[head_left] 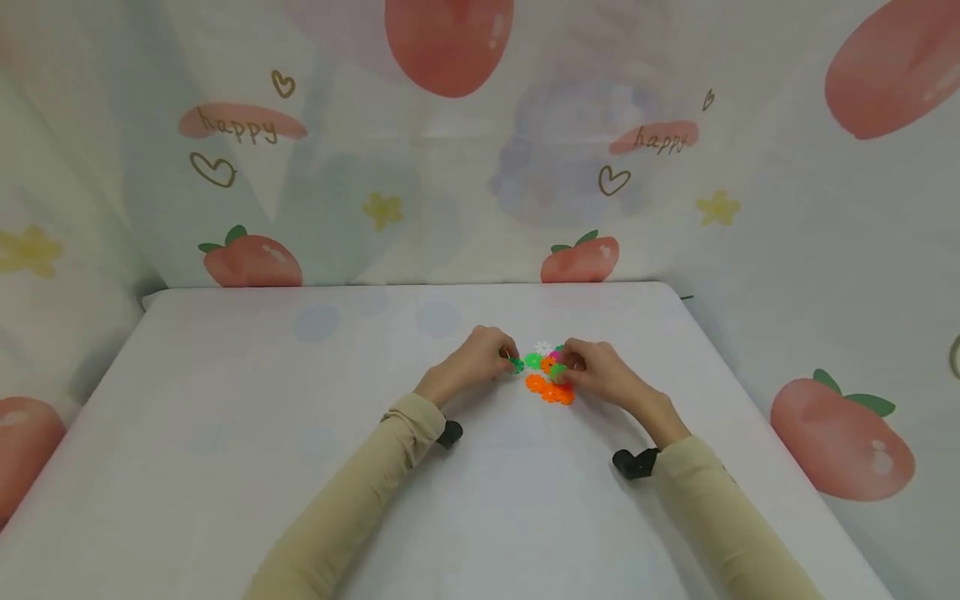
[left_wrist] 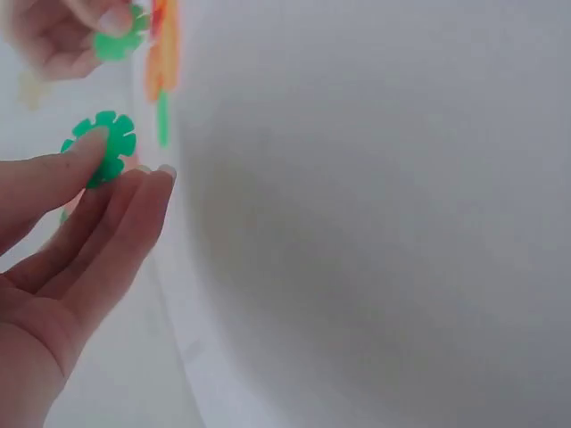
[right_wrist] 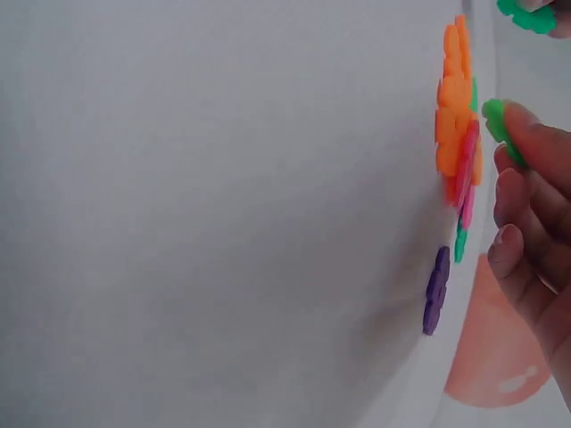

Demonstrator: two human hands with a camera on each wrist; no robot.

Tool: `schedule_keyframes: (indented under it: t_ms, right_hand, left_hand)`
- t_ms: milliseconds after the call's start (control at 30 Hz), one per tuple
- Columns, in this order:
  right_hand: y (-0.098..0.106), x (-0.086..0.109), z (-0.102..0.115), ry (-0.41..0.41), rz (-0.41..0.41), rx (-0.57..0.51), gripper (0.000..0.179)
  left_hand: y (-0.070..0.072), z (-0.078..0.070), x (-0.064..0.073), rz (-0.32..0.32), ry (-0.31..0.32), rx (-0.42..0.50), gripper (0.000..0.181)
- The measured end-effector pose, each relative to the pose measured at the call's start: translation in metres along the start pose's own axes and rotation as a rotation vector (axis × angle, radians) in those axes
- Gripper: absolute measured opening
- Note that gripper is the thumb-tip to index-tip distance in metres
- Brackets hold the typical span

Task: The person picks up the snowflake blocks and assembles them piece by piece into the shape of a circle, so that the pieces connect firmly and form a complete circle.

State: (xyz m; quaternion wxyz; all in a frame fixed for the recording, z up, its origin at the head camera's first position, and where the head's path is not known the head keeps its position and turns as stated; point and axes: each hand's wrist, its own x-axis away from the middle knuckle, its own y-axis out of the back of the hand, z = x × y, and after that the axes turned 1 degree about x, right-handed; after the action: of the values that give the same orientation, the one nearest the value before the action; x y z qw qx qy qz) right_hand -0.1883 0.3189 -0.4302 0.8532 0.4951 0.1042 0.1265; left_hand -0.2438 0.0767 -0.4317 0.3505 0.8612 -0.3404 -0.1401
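My left hand [head_left: 478, 360] pinches a dark green flower-shaped plastic disc [left_wrist: 118, 143] with notched edges between thumb and fingers. A lighter green disc [right_wrist: 496, 123] of the same kind is pinched in my right hand [head_left: 600, 372], just over the small pile. Between and below the hands lie orange discs [head_left: 551, 392], overlapping one another on the table. Behind them are a light green disc [head_left: 533, 361], a white disc [head_left: 543, 347] and a pink disc [right_wrist: 466, 165], the last partly covered by the right hand in the head view.
A purple disc [right_wrist: 435, 292] lies apart from the pile, seen in the right wrist view. The white-covered table [head_left: 247, 433] runs back to a printed cloth wall [head_left: 450, 200]. Black wrist-worn devices [head_left: 636, 463] sit at both sleeves.
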Motion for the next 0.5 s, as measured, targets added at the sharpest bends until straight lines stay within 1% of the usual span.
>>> schedule_keyframes:
  t_ms: [100,267,333,500]
  right_hand:
    - [-0.005,-0.006,0.006,0.001,-0.018,-0.063,0.015]
    - [-0.016,-0.017,0.02,-0.003,-0.026,-0.151,0.013]
    - [-0.019,-0.021,0.027,-0.01,-0.026,-0.177,0.013]
    - [-0.026,-0.032,0.047,-0.016,-0.005,-0.289,0.017]
  left_hand:
    - [0.011,0.007,0.015,-0.043,0.037,0.074,0.012]
    - [0.026,0.022,0.046,-0.154,0.066,0.128,0.01]
    - [0.03,0.028,0.059,-0.197,0.086,0.177,0.01]
    - [0.04,0.041,0.088,-0.293,0.149,0.307,0.011]
